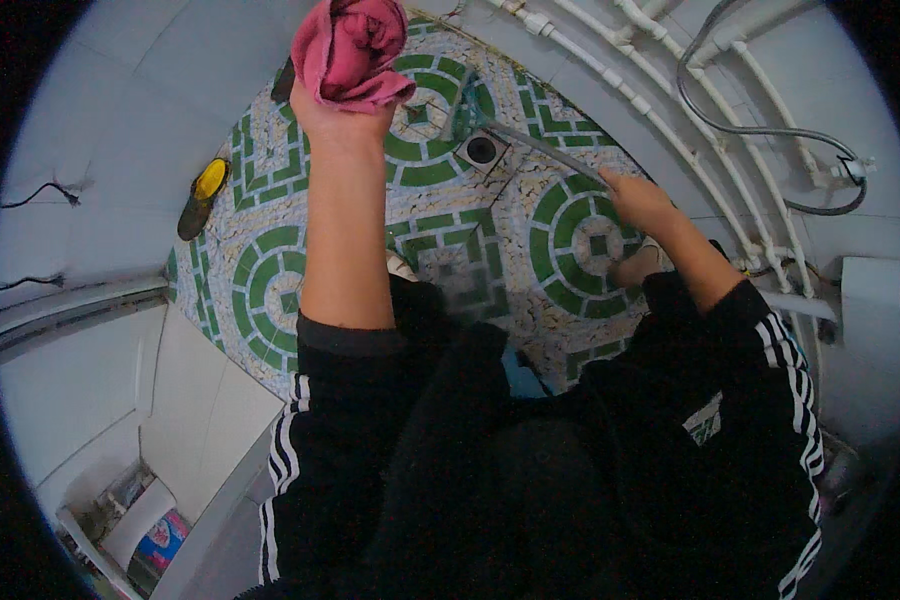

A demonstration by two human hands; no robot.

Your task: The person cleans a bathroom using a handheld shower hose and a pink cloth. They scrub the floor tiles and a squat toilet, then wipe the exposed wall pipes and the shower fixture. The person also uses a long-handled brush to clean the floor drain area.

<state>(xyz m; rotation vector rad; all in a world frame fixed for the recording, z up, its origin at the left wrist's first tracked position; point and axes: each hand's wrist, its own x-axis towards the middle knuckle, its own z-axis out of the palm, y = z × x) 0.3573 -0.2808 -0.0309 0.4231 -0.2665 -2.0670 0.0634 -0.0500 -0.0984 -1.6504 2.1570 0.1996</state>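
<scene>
At the top left of the middle, my left hand [345, 116] is raised with a bunched pink cloth [356, 56] over it; the cloth hides most of the fingers. My right hand [637, 199] grips the grey handle of a floor brush or squeegee [547, 148], whose translucent greenish head [465, 109] rests near a square floor drain [481, 151] with a round black centre. Below lies a tiled floor [450, 262] with green and pale patterns.
A dark shoe with a yellow inside [204, 196] lies by the left wall. White pipes [645, 105] and a grey flexible hose [765, 131] run along the right wall. Loose black wires [45, 187] stick out of the left wall. A shelf with packets [161, 536] stands at the lower left.
</scene>
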